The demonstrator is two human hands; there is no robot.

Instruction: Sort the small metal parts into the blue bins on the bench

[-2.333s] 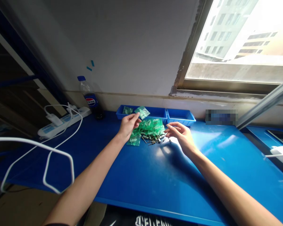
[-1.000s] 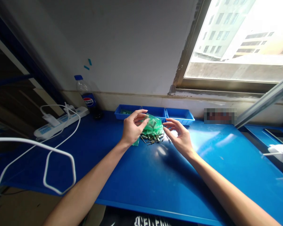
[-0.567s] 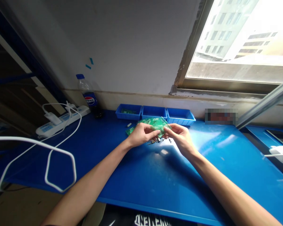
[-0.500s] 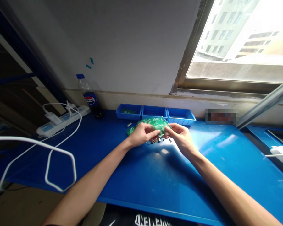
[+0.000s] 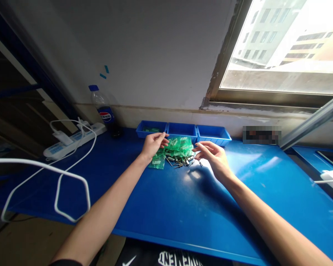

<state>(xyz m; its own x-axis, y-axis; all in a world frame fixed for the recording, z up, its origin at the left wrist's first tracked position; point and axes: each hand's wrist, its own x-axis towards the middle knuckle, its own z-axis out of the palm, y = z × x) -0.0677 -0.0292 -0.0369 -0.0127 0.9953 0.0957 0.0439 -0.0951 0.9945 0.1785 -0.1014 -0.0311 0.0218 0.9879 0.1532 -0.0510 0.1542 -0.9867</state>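
Note:
My left hand (image 5: 153,146) is over the left side of a pile of small green plastic bags (image 5: 179,146). Its thumb and forefinger are pinched together, and whatever may be between them is too small to make out. At the pile's right edge is my right hand (image 5: 214,158), its fingers slightly apart with nothing visible in them. Small metal parts with thin dark pins (image 5: 180,161) lie loose at the front of the pile. One flat green bag (image 5: 157,162) pokes out at the pile's front left.
Behind the pile stand three joined blue bins; the left bin (image 5: 144,133) contains green bags. A cola bottle (image 5: 105,112), a white power strip (image 5: 72,140) and a looping white cable (image 5: 87,192) are on the left. A slanted metal bar (image 5: 310,122) crosses at right.
Both hands were together on a green bag over the pile. They have separated, the left moving left and slightly up, the right staying close by. More of the pile and metal parts now shows.

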